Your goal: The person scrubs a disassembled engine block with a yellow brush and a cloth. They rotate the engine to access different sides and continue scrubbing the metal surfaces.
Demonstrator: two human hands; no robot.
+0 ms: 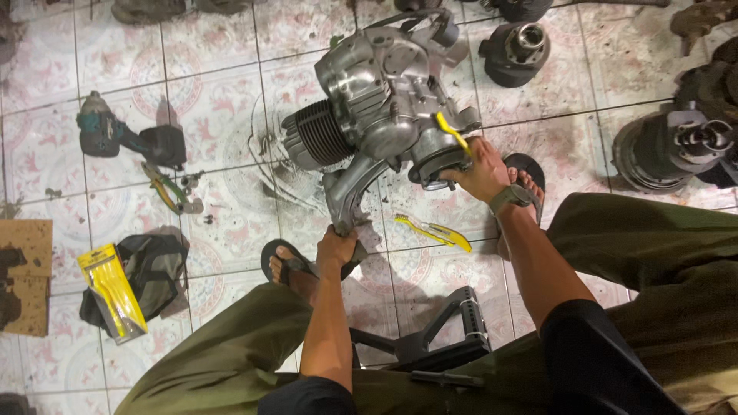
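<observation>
A silver engine block [377,100] with a black finned cylinder [319,137] lies on the tiled floor [223,100] in front of me. My left hand [335,247] grips the engine's lower curved arm near my left foot. At the round opening on the engine's right side, my right hand [483,170] holds a yellow-handled tool [453,134] against the casing. A watch [513,197] sits on that wrist. Yellow packaging [434,230] lies on the floor between my hands.
A cordless driver [127,138] and pliers [171,190] lie at left. A yellow packet [114,292] rests on a dark bag [150,269] beside cardboard [24,277]. Engine parts [516,50] and another motor [676,146] sit at upper right. A black stool [438,338] stands below me.
</observation>
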